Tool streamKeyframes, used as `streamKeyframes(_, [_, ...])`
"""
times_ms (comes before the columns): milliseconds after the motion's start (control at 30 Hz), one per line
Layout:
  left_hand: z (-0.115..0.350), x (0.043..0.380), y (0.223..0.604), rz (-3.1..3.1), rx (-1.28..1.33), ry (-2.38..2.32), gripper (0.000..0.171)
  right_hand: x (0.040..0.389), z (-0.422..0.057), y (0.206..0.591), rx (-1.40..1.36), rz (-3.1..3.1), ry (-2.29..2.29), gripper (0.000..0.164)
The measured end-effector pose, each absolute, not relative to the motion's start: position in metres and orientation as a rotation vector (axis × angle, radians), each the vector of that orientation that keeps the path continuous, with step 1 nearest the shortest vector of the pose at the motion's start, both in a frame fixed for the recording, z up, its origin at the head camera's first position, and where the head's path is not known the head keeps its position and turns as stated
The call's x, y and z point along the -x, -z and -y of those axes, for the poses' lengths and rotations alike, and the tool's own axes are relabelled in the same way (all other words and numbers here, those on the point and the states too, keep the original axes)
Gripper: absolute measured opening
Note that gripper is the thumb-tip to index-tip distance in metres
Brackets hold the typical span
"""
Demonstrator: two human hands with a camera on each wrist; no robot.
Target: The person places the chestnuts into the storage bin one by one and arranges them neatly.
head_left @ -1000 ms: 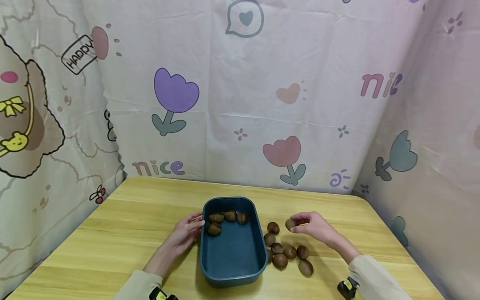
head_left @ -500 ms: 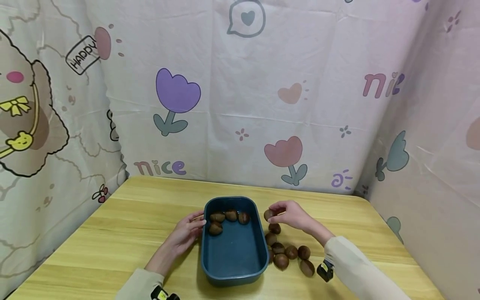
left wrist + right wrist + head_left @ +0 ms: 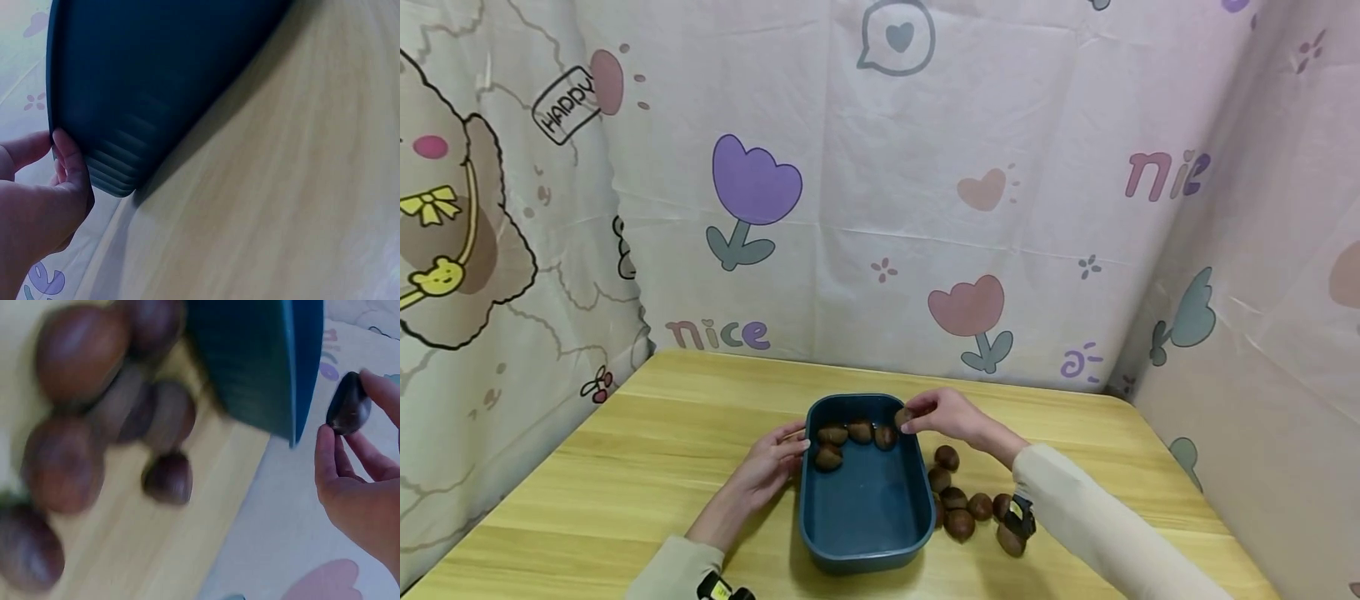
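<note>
In the head view, a dark blue rectangular box (image 3: 867, 510) stands on the wooden table. Several chestnuts (image 3: 861, 432) lie inside it, gathered toward its far end. My left hand (image 3: 766, 471) grips the box's left side, thumb at the rim and fingers against the ribbed outer wall, which shows in the left wrist view. Between thumb and fingertips, my right hand (image 3: 953, 417) pinches one chestnut (image 3: 350, 406), held at the far right rim of the box. More loose chestnuts (image 3: 959, 524) sit on the table along the box's right side, partly hidden by the right wrist.
The wooden table (image 3: 700, 417) reaches back to a printed cloth (image 3: 865, 208) hanging behind it and at both sides. A dark wrist device (image 3: 1019, 517) on the right sleeve overlaps the loose chestnuts in the head view.
My right hand has travelled left with the pinched chestnut, from over the table beside the loose chestnuts to the box's right rim. My left hand and the box have stayed put.
</note>
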State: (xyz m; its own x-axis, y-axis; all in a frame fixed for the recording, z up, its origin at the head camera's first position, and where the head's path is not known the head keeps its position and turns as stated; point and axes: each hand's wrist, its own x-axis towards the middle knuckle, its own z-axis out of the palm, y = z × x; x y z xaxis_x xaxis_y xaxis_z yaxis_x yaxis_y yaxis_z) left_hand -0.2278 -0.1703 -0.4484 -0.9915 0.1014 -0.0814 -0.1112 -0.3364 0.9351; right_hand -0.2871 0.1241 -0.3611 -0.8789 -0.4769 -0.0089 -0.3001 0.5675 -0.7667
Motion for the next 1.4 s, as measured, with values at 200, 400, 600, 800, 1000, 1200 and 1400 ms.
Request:
streamKeyframes(200, [0.170, 0.228, 0.449, -1.740, 0.022, -2.467, 0.049, 0.288, -0.103, 0.360, 0.616, -2.463, 1.289, 0.037])
streamKeyframes(400, [0.171, 0.228, 0.449, -1.739, 0.020, -2.471, 0.049, 0.285, -0.082, 0.365, 0.641, -2.452, 1.265, 0.037])
streamKeyframes(600, [0.171, 0.228, 0.449, -1.730, 0.030, -2.482, 0.049, 0.286, -0.067, 0.370, 0.670, -2.447, 1.242, 0.037])
streamKeyframes(800, [0.171, 0.228, 0.449, -1.726, 0.038, -2.487, 0.049, 0.289, -0.053, 0.377, 0.686, -2.435, 1.234, 0.037])
streamKeyframes(1000, [0.169, 0.227, 0.449, -1.744, 0.012, -2.470, 0.050, 0.289, -0.045, 0.385, 0.660, -2.485, 1.193, 0.035])
streamKeyframes(1200, [0.170, 0.227, 0.449, -1.745, 0.028, -2.486, 0.049, 0.287, -0.043, 0.391, 0.648, -2.519, 1.161, 0.032])
streamKeyframes(1400, [0.170, 0.227, 0.450, -1.735, 0.017, -2.498, 0.048, 0.284, -0.043, 0.399, 0.670, -2.553, 1.105, 0.031])
